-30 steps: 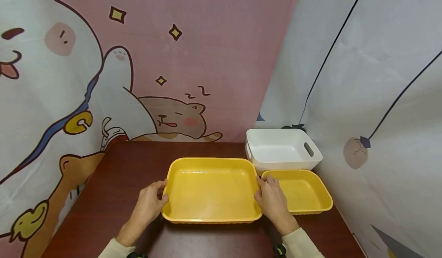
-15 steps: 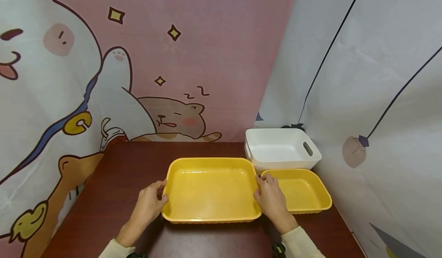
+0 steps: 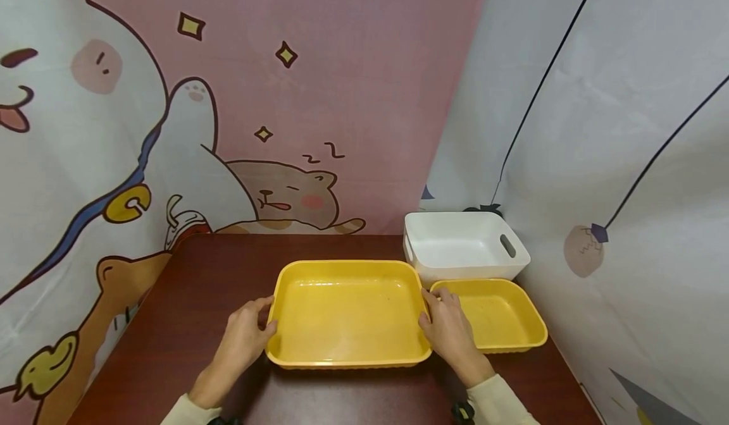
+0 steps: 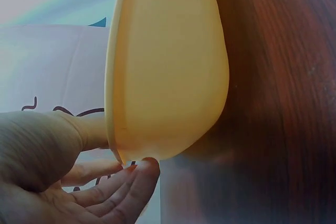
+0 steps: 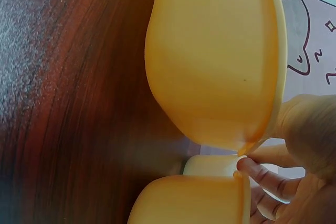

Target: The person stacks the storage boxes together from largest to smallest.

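At opposite ends, left hand (image 3: 243, 333) and right hand (image 3: 448, 328) apparently grip the larger yellow tray (image 3: 350, 319) (contact partly hidden).

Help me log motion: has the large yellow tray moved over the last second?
No; in the head view, the large yellow tray shows no visible shift against the table.

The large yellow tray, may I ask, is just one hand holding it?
No, the left hand and right hand hold opposite sides of the large yellow tray.
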`<state>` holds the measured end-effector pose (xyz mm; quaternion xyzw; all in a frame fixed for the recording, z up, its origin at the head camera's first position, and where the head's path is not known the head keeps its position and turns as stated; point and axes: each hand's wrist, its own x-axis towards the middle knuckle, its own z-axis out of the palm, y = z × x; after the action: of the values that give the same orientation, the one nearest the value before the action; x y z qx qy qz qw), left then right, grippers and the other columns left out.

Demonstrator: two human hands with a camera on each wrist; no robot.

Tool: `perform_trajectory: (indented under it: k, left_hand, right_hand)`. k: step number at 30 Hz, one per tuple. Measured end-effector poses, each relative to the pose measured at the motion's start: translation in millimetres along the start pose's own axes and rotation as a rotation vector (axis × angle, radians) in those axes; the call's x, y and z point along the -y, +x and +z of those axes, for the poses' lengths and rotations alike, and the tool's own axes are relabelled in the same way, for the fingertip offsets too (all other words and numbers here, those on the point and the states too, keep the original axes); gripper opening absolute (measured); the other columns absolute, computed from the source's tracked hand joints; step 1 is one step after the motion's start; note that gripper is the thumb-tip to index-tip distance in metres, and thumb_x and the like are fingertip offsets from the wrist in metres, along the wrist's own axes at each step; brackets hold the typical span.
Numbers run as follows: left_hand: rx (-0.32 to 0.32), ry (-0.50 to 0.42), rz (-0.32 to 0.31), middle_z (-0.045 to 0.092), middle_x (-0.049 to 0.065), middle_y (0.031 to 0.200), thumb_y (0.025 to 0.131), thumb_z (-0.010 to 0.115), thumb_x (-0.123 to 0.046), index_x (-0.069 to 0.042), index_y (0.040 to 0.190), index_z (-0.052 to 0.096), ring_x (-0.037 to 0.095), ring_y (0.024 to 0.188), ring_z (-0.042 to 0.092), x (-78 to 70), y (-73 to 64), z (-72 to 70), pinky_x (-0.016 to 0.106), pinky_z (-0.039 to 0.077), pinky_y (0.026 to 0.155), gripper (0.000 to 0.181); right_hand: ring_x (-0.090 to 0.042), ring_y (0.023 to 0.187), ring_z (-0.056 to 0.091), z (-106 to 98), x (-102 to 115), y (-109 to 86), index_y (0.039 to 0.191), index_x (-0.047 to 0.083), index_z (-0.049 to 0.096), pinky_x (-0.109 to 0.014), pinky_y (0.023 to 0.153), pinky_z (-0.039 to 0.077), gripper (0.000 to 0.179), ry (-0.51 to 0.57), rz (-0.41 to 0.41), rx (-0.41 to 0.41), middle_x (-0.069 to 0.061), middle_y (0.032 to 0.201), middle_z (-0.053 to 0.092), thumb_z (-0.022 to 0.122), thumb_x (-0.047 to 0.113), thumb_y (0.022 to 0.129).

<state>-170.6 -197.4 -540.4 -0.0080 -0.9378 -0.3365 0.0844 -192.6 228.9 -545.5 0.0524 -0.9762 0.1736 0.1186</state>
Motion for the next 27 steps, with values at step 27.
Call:
perform_trajectory:
  k: [27]
  left_hand:
    - [-0.069, 0.101, 0.051, 0.08, 0.02, 0.133, 0.101, 0.09, -0.019, -0.003, 0.145, 0.08, 0.029, 0.1, 0.074, -27.6, 7.9, -4.3, 0.046, 0.065, 0.081, 0.047]
  right_hand:
    - [-0.042, 0.121, 0.074, -11.8, -17.2, 2.5, 0.144, -0.002, 0.079, -0.06, 0.096, 0.07, 0.049, 0.078, -0.035, -0.071, -0.024, 0.137, 0.072, 0.09, 0.017, 0.101]
